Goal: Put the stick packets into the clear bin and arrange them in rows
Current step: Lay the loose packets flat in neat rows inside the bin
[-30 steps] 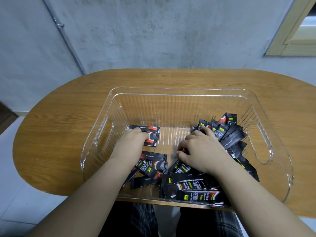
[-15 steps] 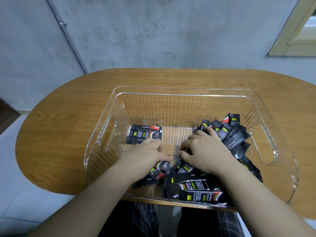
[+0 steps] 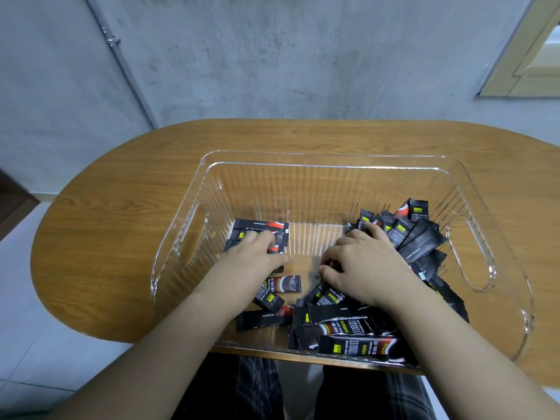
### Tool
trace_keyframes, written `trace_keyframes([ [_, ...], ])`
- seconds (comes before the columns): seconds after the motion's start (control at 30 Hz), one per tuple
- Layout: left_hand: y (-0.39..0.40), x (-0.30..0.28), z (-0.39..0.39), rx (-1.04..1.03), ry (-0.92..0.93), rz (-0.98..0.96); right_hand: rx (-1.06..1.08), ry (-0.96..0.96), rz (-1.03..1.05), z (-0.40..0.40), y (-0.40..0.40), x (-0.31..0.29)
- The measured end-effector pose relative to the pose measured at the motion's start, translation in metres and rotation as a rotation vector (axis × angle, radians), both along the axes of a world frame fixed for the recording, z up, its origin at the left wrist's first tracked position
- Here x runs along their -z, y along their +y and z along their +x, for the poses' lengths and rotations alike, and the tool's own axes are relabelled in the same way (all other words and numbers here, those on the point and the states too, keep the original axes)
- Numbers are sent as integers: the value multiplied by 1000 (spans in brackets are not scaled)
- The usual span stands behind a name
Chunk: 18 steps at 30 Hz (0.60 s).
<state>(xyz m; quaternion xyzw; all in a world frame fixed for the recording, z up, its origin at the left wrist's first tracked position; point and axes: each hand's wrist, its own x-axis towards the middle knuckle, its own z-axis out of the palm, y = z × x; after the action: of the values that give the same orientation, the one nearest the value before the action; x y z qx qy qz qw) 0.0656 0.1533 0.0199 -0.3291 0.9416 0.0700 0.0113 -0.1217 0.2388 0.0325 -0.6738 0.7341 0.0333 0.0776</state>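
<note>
A clear plastic bin (image 3: pixel 330 165) stands on the wooden table. At its back left lies a short row of black stick packets (image 3: pixel 260 227). My left hand (image 3: pixel 251 259) is over that row and grips one packet, whose dark end shows under the thumb. A loose pile of stick packets (image 3: pixel 421 237) fills the right side and front of the bin. My right hand (image 3: pixel 366 268) rests palm down on this pile, fingers loosely bent, thumb and forefinger close together at the pile's left edge. Between the hands lies a single packet (image 3: pixel 281 284).
The oval wooden table (image 3: pixel 121 237) ends close to me, with my lap below its front edge. A grey concrete wall rises behind it. The bin has handle cut-outs at its left (image 3: pixel 194 234) and right (image 3: pixel 466 250) ends.
My left hand went from the row to the loose packets in the middle, then back up to the row with a packet. The right hand stayed on the pile.
</note>
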Motion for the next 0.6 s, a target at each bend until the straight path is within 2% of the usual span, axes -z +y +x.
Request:
trace_keyframes([
  [0.1,-12,6,5,-71,-53,-82,-3,-1,-5,0,0,0],
  [0.2,-18,5,2,-114,-110,-55,-6,-1,-14,-1,0,1],
  [0.33,-17,10,-1,-81,-113,-26,-5,-7,-17,0,0,1],
  [0.6,-14,6,-3,-167,-104,-9,-6,4,-7,0,1,-1],
])
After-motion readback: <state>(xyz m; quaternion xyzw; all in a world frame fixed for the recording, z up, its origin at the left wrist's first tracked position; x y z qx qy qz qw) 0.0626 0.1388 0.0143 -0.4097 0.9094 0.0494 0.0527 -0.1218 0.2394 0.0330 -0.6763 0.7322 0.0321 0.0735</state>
